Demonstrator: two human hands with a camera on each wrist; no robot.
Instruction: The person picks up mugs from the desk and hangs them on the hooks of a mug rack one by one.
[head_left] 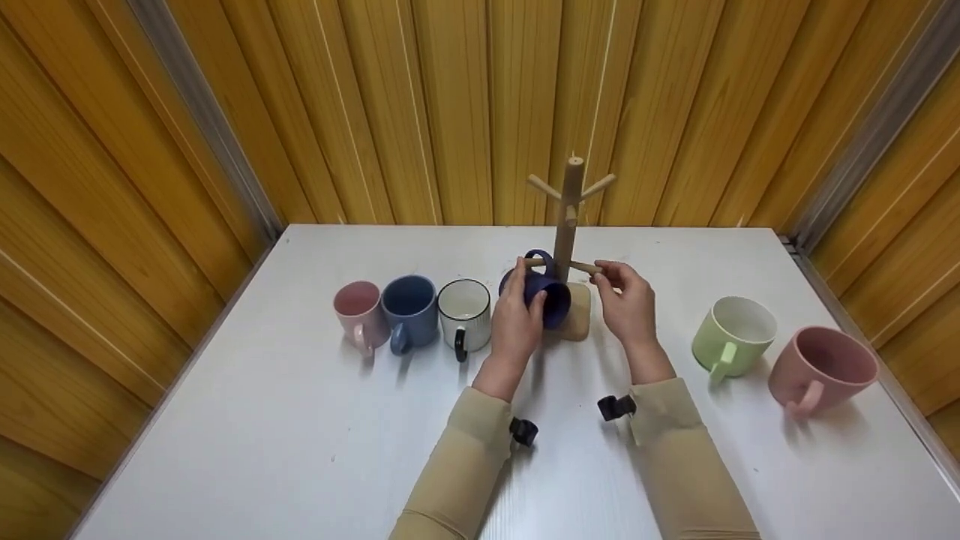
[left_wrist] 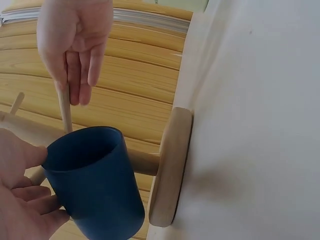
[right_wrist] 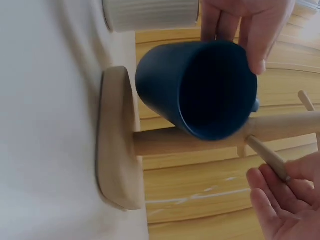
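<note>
A wooden mug tree (head_left: 568, 232) stands on the white table. My left hand (head_left: 516, 322) holds a dark blue mug (head_left: 553, 301) by its side, thumb near the rim. The mug lies tilted, its mouth turned toward the right, in front of the post. Its handle loops up around the lower left peg (head_left: 534, 262) in the head view. Right of the post, my right hand (head_left: 630, 306) pinches the tip of another lower peg (right_wrist: 267, 156) between thumb and fingers. Both upper pegs that spread sideways are bare.
Left of the tree stand a pink mug (head_left: 360, 311), a blue mug (head_left: 411, 311) and a white mug (head_left: 465, 319) with a black handle. On the right are a light green mug (head_left: 724, 345) and a larger pink mug (head_left: 810, 379). Wood-patterned walls (head_left: 450, 112) enclose the table.
</note>
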